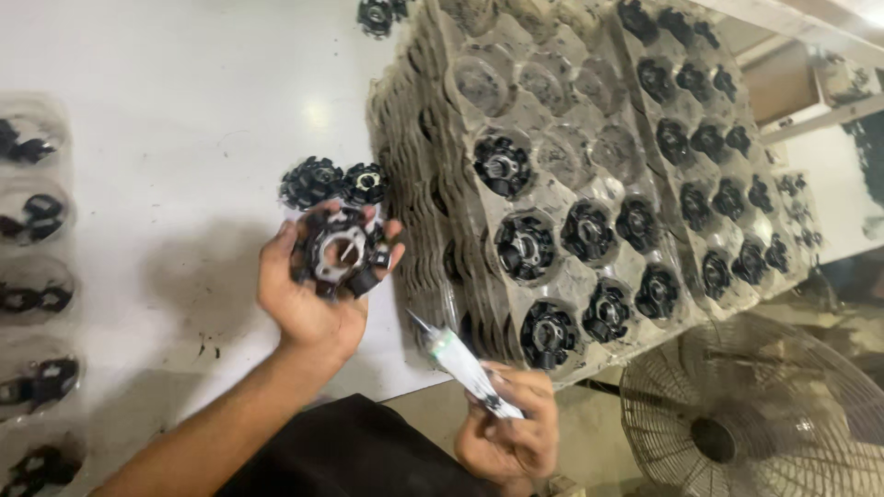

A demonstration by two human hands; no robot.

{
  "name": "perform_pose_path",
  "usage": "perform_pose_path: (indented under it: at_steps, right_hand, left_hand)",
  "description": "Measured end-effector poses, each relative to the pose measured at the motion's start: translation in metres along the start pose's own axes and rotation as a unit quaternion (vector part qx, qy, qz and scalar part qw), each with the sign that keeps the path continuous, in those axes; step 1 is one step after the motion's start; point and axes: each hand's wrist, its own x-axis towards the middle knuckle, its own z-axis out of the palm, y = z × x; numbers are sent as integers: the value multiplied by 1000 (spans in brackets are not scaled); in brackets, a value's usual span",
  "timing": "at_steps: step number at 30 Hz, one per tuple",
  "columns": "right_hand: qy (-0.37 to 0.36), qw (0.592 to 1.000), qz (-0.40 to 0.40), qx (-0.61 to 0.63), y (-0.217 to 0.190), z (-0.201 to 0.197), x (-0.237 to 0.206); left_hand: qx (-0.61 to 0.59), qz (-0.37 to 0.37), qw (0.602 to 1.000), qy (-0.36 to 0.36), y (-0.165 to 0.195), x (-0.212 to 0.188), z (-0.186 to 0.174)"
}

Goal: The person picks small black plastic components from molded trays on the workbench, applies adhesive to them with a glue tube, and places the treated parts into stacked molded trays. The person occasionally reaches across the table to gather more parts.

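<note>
My left hand (308, 294) holds a black round stator-like part (339, 250) with a metal ring in its middle, raised over the white table (184, 110). Two more black round parts (333, 182) lie on the table just above it. My right hand (508, 431) grips a slim white tool with a pointed tip (453, 354), aimed up and left toward the held part. To the right stands a stack of clear plastic trays (543, 276) with several black parts sitting in round pockets.
A second tray of black parts (709, 138) lies further right. At the left edge, clear packets with black parts (37, 221) run down the table. A floor fan (755, 414) stands at the lower right. One loose part (376, 15) lies at the top.
</note>
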Motion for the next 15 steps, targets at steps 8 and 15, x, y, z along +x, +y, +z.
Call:
perform_pose_path:
  at_steps: [8,15]
  right_hand:
    - [233,970,64,38,37,-57,-28]
    - [250,965,82,18,46,-69,-46]
  left_hand:
    - [323,-20,939,-113,-170,178,90]
    - [867,144,371,-300,-273,249,122]
